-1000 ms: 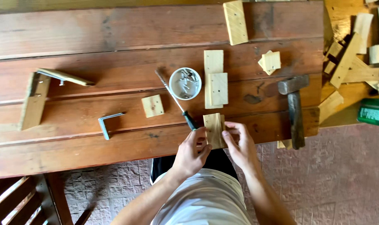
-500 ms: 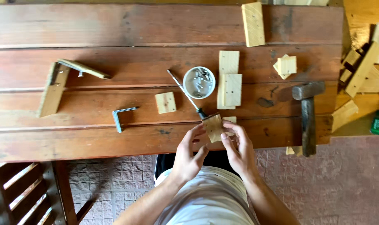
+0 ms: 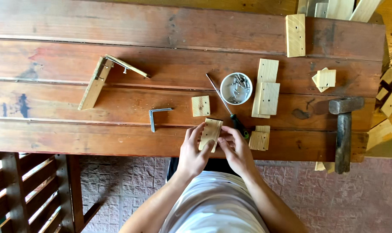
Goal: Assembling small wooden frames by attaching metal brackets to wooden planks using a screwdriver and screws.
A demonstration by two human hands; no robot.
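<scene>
The left hand [image 3: 191,152] and the right hand [image 3: 235,149] are both closed on one small wooden block [image 3: 210,133], each hand gripping one side of it with the fingertips, above the near edge of the wooden table [image 3: 75,142]. Just behind the block lies a square wood piece [image 3: 201,105], and to the left of the block an angled metal bracket [image 3: 156,116]. To the right of the block, a screwdriver [image 3: 228,108] lies slanted, its dark handle just beside the right hand's fingers. Beyond it stands a round white tin of screws [image 3: 236,88]. Two stacked boards [image 3: 266,88] are right of the tin, and another small block [image 3: 259,138] lies just right of the right hand. A hammer [image 3: 343,129] lies far to the right of the block, its handle hanging over the table edge.
</scene>
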